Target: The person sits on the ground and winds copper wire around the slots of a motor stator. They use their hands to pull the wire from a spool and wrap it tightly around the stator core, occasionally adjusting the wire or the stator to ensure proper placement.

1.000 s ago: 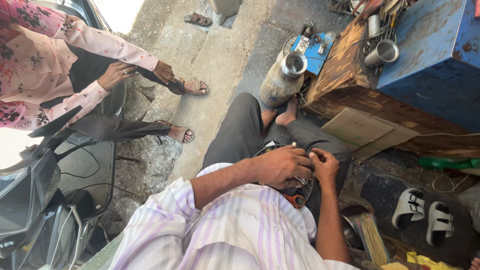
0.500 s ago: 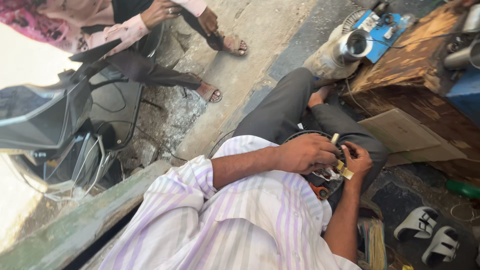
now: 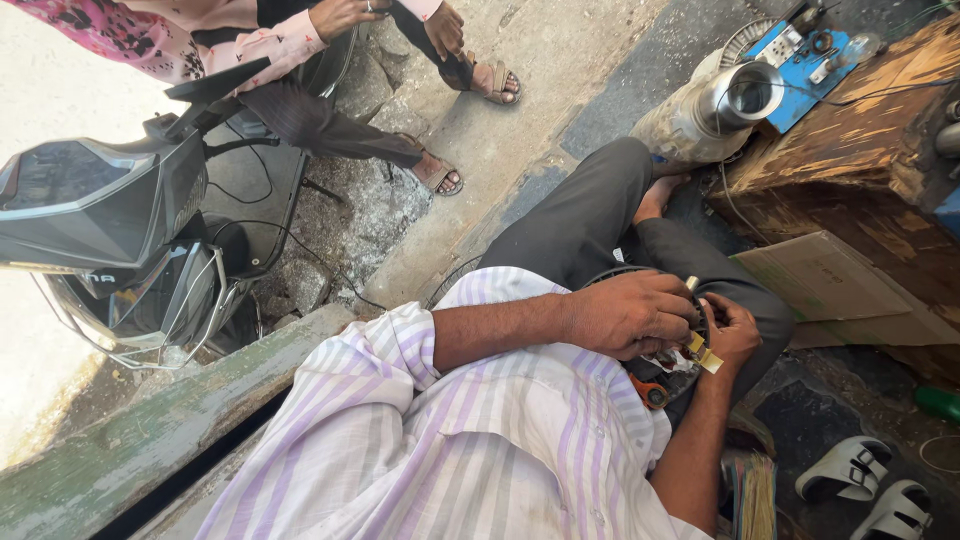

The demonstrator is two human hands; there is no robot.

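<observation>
My left hand [image 3: 628, 315] and my right hand [image 3: 731, 331] meet over my lap, both closed on a dark round part [image 3: 640, 275] ringed with black wire. The left hand covers most of it. Small yellow tags [image 3: 702, 352] stick out between my fingers, and an orange piece [image 3: 651, 391] shows just below the hands. I wear a purple-striped shirt [image 3: 480, 450] and dark trousers [image 3: 590, 215], and I sit with my legs folded.
A dark scooter [image 3: 110, 220] stands at the left. Another person in pink floral clothes [image 3: 200, 40] and sandals [image 3: 440, 178] is beside it. A metal canister [image 3: 710, 110], wooden box [image 3: 850, 150], cardboard sheet [image 3: 840, 290], white sandals [image 3: 870, 480] and green bottle [image 3: 938, 402] lie at the right.
The view has swung, so the scooter fills more of the left and the other person sits higher in frame. My hands stay together on the round part.
</observation>
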